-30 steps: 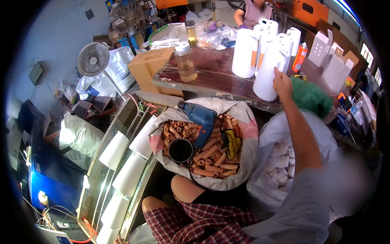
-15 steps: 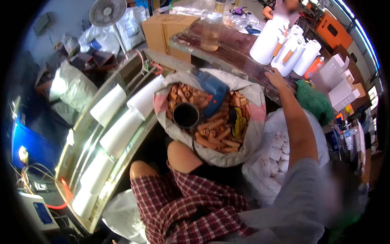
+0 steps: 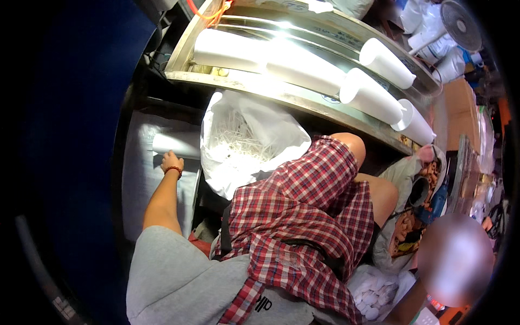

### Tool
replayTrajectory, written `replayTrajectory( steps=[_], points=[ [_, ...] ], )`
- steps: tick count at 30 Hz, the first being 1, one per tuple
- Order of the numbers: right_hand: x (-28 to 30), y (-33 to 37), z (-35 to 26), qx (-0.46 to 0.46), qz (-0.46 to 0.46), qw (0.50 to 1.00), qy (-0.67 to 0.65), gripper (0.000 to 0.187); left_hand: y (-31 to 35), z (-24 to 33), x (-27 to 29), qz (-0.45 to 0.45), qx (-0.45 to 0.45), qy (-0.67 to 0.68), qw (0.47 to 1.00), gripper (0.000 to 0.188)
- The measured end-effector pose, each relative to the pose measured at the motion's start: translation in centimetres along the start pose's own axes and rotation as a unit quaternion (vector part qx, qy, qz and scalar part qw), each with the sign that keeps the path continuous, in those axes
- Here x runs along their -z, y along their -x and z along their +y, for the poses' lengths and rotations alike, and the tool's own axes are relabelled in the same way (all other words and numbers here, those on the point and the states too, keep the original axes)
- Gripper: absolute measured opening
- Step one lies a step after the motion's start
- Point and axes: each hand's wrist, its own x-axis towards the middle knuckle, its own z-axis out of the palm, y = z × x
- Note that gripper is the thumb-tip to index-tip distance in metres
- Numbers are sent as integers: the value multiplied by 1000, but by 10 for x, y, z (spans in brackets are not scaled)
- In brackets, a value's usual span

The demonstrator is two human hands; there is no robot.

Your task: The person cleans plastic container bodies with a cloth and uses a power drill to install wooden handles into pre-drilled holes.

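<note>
- One left hand (image 3: 172, 161), beaded bracelet (image 3: 173, 171) at the wrist: fingers partly bent, laid on the near side of a smooth white cylinder (image 3: 181, 143). From here I cannot tell whether it grips or merely touches.
- The white cylinder: lying on its side on a pale sheet (image 3: 142, 200), at the person's left, its right end against or behind a white bag (image 3: 215, 172); which, I cannot tell.
- Risk: rolling. A round body, pushed off-centre by fingertips on one side, could turn away.
- The white bag: open-mouthed, holding thin white scraps (image 3: 234, 140). Risk: the cylinder's end could snag the bag's rim if drawn right, spilling scraps.
- One long trough (image 3: 254, 86), with several more white cylinders (image 3: 233, 50) lying in it. Risk: scuffs, should one knock the trough's edge.
- Right hand: out of sight, so its state cannot be told. Risk: with one hand visible on the cylinder, a smooth surface could slip.
- One sack (image 3: 383, 244) of brown tubes (image 3: 403, 232), beside the knees.
</note>
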Motion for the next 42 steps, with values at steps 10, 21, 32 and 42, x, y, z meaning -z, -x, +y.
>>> replayTrajectory(
  steps=[10, 21, 32, 42],
  points=[
    [-4, 21, -48, 2, -85, 996, 32, 46, -35, 65, -58, -25, -384, -400, 832, 47],
    [-18, 31, -67, 53, -101, 992, 59, 38, -56, 70, 58, 194, -464, -389, 772, 29],
    [-104, 13, -199, 241, -250, 938, -7, 41, -79, -157, 21, 234, 244, 614, 713, 51],
    [-210, 73, -290, 626, -79, 770, -93, 48, 15, -65, 105, -33, 8, 845, 534, 60]
  ],
)
